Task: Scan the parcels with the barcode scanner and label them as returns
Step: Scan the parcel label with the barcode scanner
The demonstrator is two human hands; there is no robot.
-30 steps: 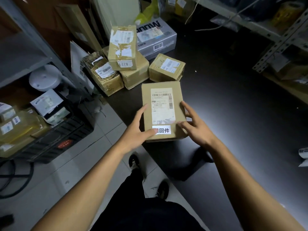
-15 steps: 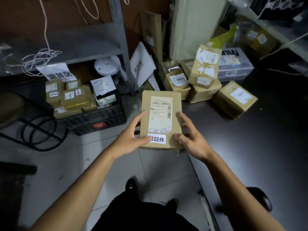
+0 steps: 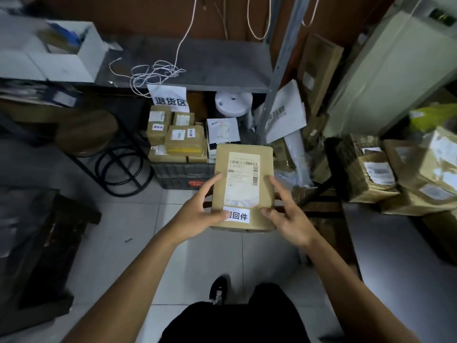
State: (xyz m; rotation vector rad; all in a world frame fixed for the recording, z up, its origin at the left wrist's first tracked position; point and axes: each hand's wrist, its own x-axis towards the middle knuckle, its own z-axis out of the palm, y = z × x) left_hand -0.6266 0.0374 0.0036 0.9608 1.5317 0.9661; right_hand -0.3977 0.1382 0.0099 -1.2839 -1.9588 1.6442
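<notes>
I hold a flat brown cardboard parcel (image 3: 243, 169) in the air between both hands, above the tiled floor. It bears a white shipping label with barcodes and a white returns sticker (image 3: 238, 215) at its near edge. My left hand (image 3: 197, 214) grips the left side, thumb on the sticker. My right hand (image 3: 286, 215) grips the right side, fingers along the edge. Just beyond the parcel stands a black crate (image 3: 178, 175) piled with labelled brown parcels (image 3: 184, 139). No barcode scanner is in view.
A grey metal shelf (image 3: 197, 63) with white cord stands over the crate, with a white sign (image 3: 169, 99) hanging from it. More brown parcels (image 3: 371, 169) lie on the dark table (image 3: 395, 256) at right. A black cable coil (image 3: 121, 167) and a dark box (image 3: 37, 243) are at left.
I have lifted the parcel off the dark table and turned left with it. It now hangs over the floor in front of the crate under the shelf.
</notes>
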